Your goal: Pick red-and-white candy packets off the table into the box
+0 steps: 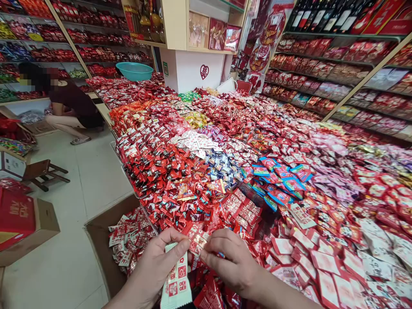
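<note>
My left hand (162, 257) is closed, thumb against fingers. It holds a white wrapped packet (176, 285) printed with red squares, which hangs down below the thumb. Between both hands is a red and white wrapped candy (195, 238), pinched at its left end by my left hand and at its right by my right hand (227, 257). My right hand's fingers are curled. Just beyond the hands lie red sachets with a squared print (246, 210) and small red twist-wrapped candies (174, 167). Red packets (210, 296) lie below the hands.
A cardboard box (99, 227) of wrapped sweets stands at the left table edge. Blue and red packets (281, 176) and pink-white packets (325, 262) lie to the right. A teal basin (134, 71) sits at the back. A person (72, 103) squats near a wooden stool (45, 171).
</note>
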`<state>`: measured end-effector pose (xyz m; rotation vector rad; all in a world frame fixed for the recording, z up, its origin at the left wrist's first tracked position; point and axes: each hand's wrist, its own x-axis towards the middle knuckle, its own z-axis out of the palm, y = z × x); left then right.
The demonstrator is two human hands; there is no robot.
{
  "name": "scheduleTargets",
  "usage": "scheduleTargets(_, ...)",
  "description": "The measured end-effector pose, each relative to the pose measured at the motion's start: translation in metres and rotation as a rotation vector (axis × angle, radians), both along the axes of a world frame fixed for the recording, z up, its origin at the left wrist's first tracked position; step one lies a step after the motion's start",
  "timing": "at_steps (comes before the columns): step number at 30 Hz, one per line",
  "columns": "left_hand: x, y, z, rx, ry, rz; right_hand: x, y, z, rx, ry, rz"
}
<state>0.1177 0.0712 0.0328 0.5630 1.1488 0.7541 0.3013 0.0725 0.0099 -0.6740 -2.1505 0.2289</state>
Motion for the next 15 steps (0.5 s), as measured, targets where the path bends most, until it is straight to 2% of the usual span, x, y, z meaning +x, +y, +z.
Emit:
scheduleTargets(5,0.003,-0.004,0.000,-0.083,-0.039,0.038,0.008,-0.003,-0.003,0.009,0.017,0.095)
scheduleTargets(8,0.003,-0.005,-0.003,-0.072,-0.002,0.038,0.008,-0.010,-0.006,-0.109,0.060,0.031)
scheduleTargets(10,0.003,-0.004,-0.008,0.004,0.090,0.040,0.004,-0.016,-0.007,-0.327,0.166,-0.030)
scheduleTargets(13,0.003,0.000,-0.016,0.181,0.281,-0.002,-0.005,-0.021,-0.009,-0.807,0.453,-0.089)
scheduleTargets(15,0.006,0.003,-0.018,0.223,0.329,-0.093,-0.008,-0.018,-0.010,-1.117,0.639,-0.044)
